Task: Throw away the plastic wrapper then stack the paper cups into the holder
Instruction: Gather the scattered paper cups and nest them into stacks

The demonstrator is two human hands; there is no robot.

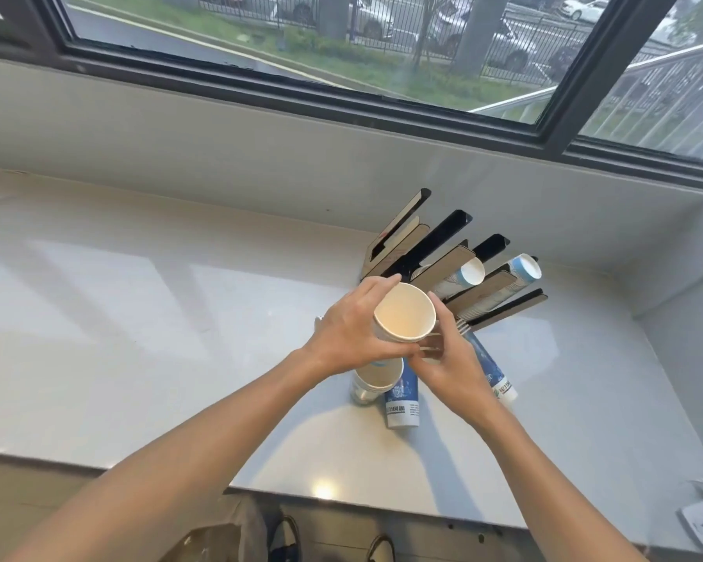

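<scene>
Both hands together over the white counter [139, 318], just in front of the cup holder [443, 261] — the landmark here. Left hand [350, 334] wrapped around the side of a stack of paper cups [404, 316], thumb low, fingers curled over the far rim; open mouth of the top cup tilted up toward the camera, pale inside. Right hand [451, 358] closed on the same stack from the right, fingertips [443, 314] touching the rim's near-right edge. Stack held above the counter, just short of the holder's front end.

Below the hands, on the counter in front of the holder: a second short stack of cups [376, 379] mouth up, beside it a blue-and-white stack lying on its side [402, 399], and another blue-printed stack [490, 371] angled away to the right, partly hidden by the right wrist.

In the holder — two slots at its right already filled, white cup mouths [473, 270] facing outward; slots to the left dark. Behind the holder, a window [341, 46].
</scene>
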